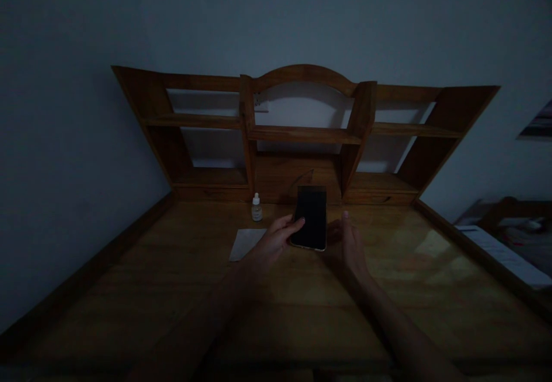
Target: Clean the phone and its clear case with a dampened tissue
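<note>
The left hand (276, 237) pinches the phone (313, 215) near twelve o'clock, thumb at its edge, fingers hidden behind, probably so most of the dark screen shows. At the phone's four o'clock, the right hand (354, 252) looks empty, fingers loosely spread. A dropper bottle (257, 209) stands at nine on the desk (302, 301); paper (244, 241) lies at eight.

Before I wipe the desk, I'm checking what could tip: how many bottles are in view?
1: the dropper bottle, upright on the desk, left of the phone held in the left hand, beyond the white sheet. Another could hide behind the phone.
</note>
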